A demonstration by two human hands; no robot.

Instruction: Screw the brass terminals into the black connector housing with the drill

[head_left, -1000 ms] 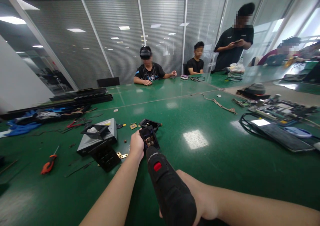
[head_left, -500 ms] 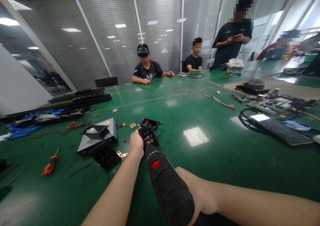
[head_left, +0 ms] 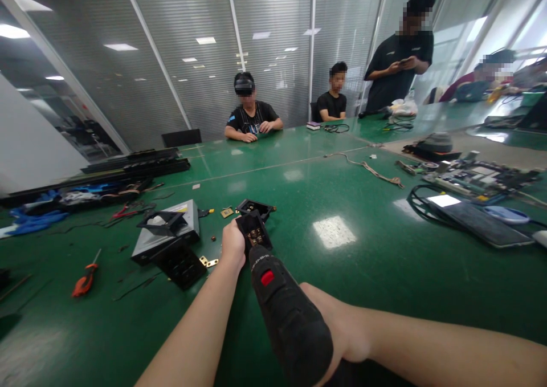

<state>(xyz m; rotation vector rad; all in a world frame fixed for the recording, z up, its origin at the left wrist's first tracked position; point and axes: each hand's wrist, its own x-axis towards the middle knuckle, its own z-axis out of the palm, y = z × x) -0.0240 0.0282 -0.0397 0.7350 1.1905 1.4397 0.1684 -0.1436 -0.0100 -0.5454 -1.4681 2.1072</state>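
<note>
My right hand [head_left: 327, 321] is wrapped round the grip of a black power drill [head_left: 284, 313] with a red switch on top. The drill's nose points away from me into a black plastic housing [head_left: 255, 227] with brass-coloured metal parts inside. Closed on the left side of that housing is my left hand [head_left: 233, 244]. The drill's body hides the tip, so I cannot tell whether it touches a screw. Just behind stands a second black housing [head_left: 256, 207]. Brass strips [head_left: 209, 261] lie left of my left wrist.
To the left are a grey metal box [head_left: 171, 233] with black plastic parts, an orange screwdriver [head_left: 85, 278] and blue gloves [head_left: 36, 219]. A circuit board [head_left: 482, 176] and a dark flat device [head_left: 482, 221] with cables lie right. Several people are across the green table [head_left: 405, 296].
My hands, the drill and the housing hold nearly the same position. Across the table, the seated person with headgear has drawn one outstretched hand in towards the other.
</note>
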